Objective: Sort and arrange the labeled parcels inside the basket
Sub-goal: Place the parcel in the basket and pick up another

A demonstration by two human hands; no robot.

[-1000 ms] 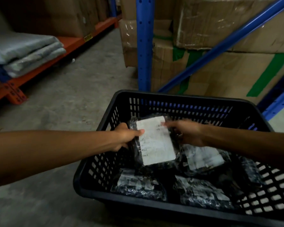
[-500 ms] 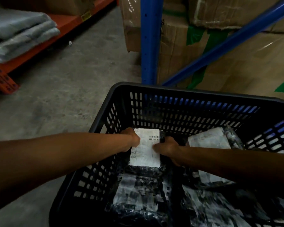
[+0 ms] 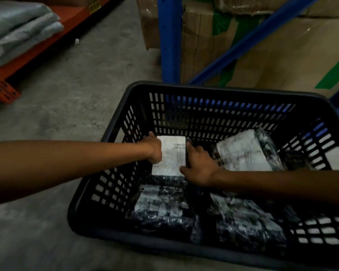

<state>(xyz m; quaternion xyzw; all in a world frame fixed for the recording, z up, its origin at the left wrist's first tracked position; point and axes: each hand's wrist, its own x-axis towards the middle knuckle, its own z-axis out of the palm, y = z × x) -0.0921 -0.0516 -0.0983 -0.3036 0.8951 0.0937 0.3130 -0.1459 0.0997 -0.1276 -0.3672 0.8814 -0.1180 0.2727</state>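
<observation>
A black slotted plastic basket point(image 3: 204, 89) sits on the concrete floor. Inside, at its far left corner, lies a black-wrapped parcel with a white label point(image 3: 172, 155). My left hand point(image 3: 154, 148) grips its left edge and my right hand point(image 3: 199, 166) presses on its right edge. A second labeled parcel point(image 3: 245, 151) lies at the far right. Two more labeled parcels, one at near left point(image 3: 160, 208) and one at near right point(image 3: 247, 220), lie along the basket's near side.
A blue rack upright point(image 3: 168, 40) and a diagonal blue brace point(image 3: 249, 38) stand just behind the basket, with taped cardboard boxes point(image 3: 282, 55) behind them. An orange shelf beam point(image 3: 47, 36) with folded grey sacks point(image 3: 18, 34) runs along the left.
Both hands lowered the labeled parcel from above the basket down into its far left corner. The view tilted downward and closer to the basket.
</observation>
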